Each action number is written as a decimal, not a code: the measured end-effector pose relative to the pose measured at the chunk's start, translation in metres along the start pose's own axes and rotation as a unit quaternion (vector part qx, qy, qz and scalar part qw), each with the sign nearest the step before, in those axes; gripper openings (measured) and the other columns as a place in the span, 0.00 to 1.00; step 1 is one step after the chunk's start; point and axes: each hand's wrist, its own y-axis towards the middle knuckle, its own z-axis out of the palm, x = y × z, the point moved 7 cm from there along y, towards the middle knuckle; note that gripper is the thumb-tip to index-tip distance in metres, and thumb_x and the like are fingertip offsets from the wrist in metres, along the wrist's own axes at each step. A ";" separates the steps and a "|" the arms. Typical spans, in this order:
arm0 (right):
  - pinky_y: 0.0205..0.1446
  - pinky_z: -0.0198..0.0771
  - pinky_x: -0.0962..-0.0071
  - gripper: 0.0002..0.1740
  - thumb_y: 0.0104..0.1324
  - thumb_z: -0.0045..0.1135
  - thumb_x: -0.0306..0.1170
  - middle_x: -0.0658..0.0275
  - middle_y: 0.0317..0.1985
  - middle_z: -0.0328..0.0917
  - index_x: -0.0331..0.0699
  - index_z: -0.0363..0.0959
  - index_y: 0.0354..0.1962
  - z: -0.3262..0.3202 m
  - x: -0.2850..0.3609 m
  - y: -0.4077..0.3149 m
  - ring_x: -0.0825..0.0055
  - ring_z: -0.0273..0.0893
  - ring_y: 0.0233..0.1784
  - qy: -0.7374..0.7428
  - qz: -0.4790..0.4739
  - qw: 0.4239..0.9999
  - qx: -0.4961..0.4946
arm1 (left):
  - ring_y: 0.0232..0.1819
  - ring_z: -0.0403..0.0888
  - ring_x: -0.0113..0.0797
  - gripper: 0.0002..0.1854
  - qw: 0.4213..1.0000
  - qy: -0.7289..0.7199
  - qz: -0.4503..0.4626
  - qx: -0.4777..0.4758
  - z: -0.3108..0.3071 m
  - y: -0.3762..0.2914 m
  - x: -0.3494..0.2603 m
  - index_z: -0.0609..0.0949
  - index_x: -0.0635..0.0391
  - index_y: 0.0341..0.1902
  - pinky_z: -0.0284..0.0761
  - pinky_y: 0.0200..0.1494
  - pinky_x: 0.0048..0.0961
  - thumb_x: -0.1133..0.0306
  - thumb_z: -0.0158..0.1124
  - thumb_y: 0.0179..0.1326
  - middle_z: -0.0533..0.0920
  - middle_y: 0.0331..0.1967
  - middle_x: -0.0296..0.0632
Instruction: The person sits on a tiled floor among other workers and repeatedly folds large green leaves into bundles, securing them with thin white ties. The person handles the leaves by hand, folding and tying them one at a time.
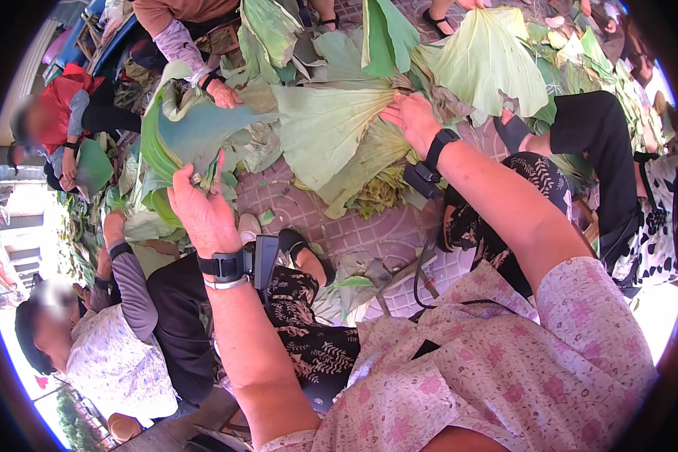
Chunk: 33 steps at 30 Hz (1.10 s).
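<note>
My left hand (206, 217) holds a folded green lotus leaf (157, 133) by its gathered lower end. The leaf curls upward, its blue-green side spread toward the middle. The fingertips of my right hand (417, 120) pinch the narrow, gathered end of a large pale green lotus leaf (327, 127). That leaf fans out leftward and down, with prominent veins. Beneath it lies another yellowish-green leaf (367, 164), over a heap of trimmed leaf scraps (381, 195) on the paving. Both wrists wear black straps with small devices.
Leaf piles (260, 135) cover much of the tiled pavement (282, 192). Across from me, a co-worker's hand (223, 93) rests among leaves; another person holds a pale leaf (486, 62) at upper right. People sit close at left, and a dark-trousered leg (593, 124) is at right.
</note>
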 end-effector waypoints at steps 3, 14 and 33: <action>0.38 0.82 0.68 0.09 0.71 0.54 0.28 0.55 0.38 0.78 0.32 0.68 0.43 -0.052 -0.023 0.021 0.67 0.82 0.34 -0.114 0.009 0.990 -0.081 | 0.53 0.76 0.41 0.12 1.000 0.020 0.004 0.006 0.003 0.005 0.007 0.72 0.63 0.47 0.79 0.61 0.49 0.75 0.56 0.61 0.76 0.51 0.44; 0.47 0.77 0.63 0.16 0.63 0.59 0.32 0.48 0.41 0.80 0.28 0.74 0.43 -0.063 -0.032 0.017 0.54 0.80 0.46 -0.408 -0.018 0.909 -0.085 | 0.52 0.77 0.41 0.13 0.994 -0.003 -0.091 0.064 0.021 -0.020 0.025 0.72 0.65 0.49 0.82 0.56 0.50 0.74 0.56 0.62 0.76 0.50 0.47; 0.54 0.74 0.66 0.33 0.56 0.70 0.48 0.52 0.48 0.81 0.33 0.76 0.52 0.123 0.017 -0.159 0.60 0.79 0.51 -0.384 -0.292 0.783 0.393 | 0.45 0.81 0.33 0.13 0.946 0.055 -0.264 0.179 0.034 -0.049 0.121 0.77 0.54 0.52 0.77 0.48 0.36 0.61 0.56 0.71 0.81 0.46 0.37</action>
